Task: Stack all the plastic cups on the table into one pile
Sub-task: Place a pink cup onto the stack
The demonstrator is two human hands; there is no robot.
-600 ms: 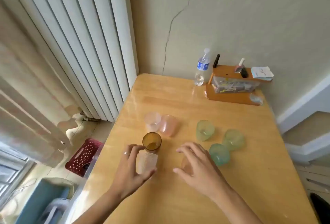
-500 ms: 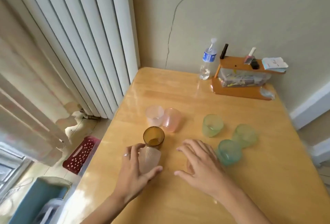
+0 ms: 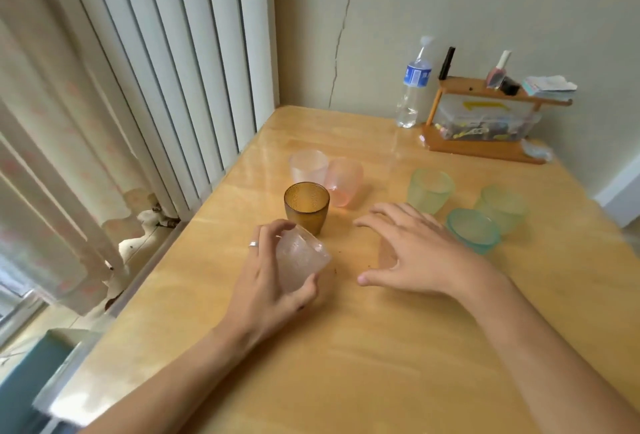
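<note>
Wooden surface (image 3: 346, 347), frame center: left hand (image 3: 266, 281) fingers (image 3: 277, 229) gripping tilted clear cup (image 3: 299, 260), amber cup (image 3: 307, 205) upright just above, nearest. Right hand (image 3: 415, 253) spread, empty, covering another cup.

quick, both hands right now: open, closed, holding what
Left hand: closed around the clear textured cup, which is tilted.
Right hand: open, fingers spread over the table, gripping nothing that shows.

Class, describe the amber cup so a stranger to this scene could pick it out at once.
Start at the wooden table and find the pair of pale pink cups near its window-side edge. Just in front of them stands the amber cup, upright and mouth up. It is the only dark brownish-orange cup; every other is pale pink, green or clear.
</note>
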